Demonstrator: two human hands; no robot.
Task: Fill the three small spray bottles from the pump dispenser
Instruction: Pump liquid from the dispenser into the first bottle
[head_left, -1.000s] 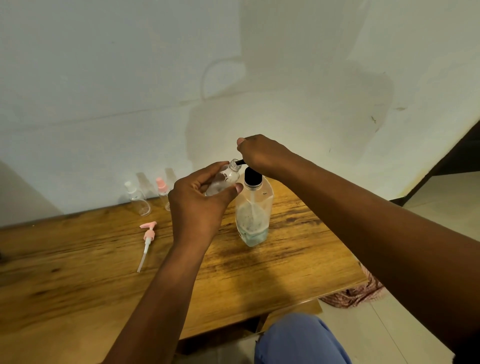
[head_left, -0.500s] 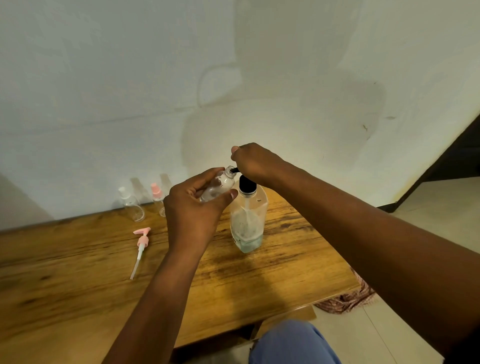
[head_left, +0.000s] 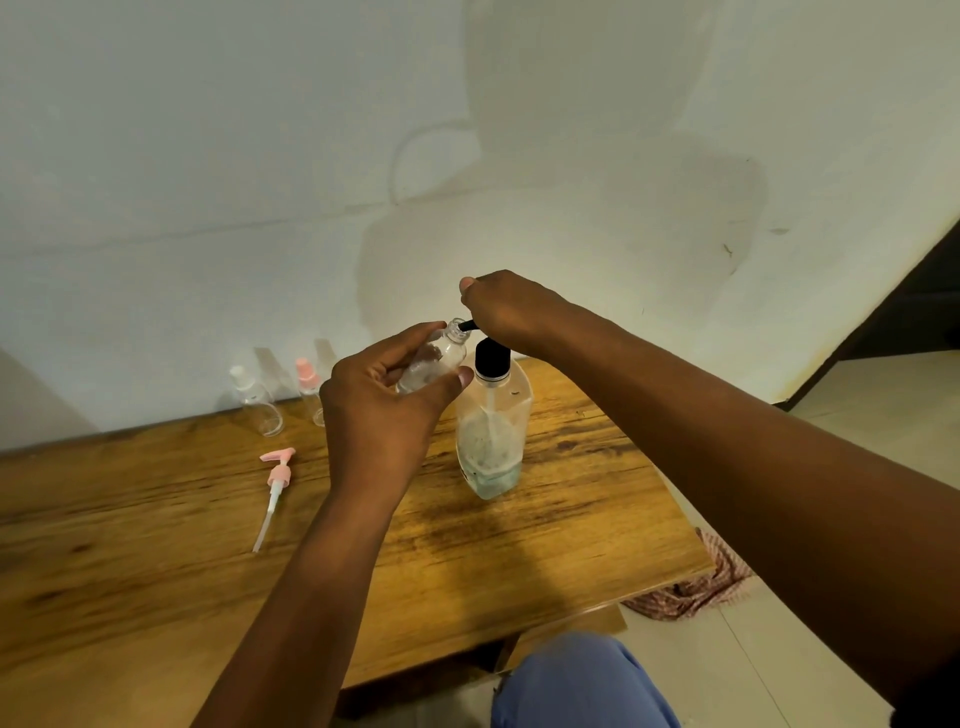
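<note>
A person's two bare arms reach over a wooden table (head_left: 156, 597) with a glossy, dark-streaked grain, set against a pale plastered wall (head_left: 208, 156).

Near the middle of the view stands the pump dispenser (head_left: 491, 431), a tall clear plastic bottle with rounded shoulders and a ribbed black collar. It stands upright, its long axis vertical, with a little pale bluish liquid at the bottom and a thin dip tube running down inside.

The right hand (head_left: 506, 309) sits on top of the pump head, fingers curled down over it. Only the short black nozzle (head_left: 467, 326) shows, pointing toward nine o'clock.

The left hand (head_left: 382, 405) grips a small clear bottle (head_left: 436, 358), thumb on one side and fingers wrapped round the other. The bottle is uncapped and tilted, its long axis running from seven o'clock up to one o'clock, its threaded mouth just at the nozzle tip.

At nine o'clock from the dispenser, by the wall, stand two more small clear bottles: one with a clear cap (head_left: 254, 397) and one with a pink cap (head_left: 310, 389), both upright.

Nearer the viewer, a pink pump top (head_left: 275, 486) with a long white tube lies flat, tube pointing toward seven o'clock.

A blue-clad knee (head_left: 582, 680) shows at six o'clock, a checked cloth (head_left: 691, 590) on the tiled floor at four.
</note>
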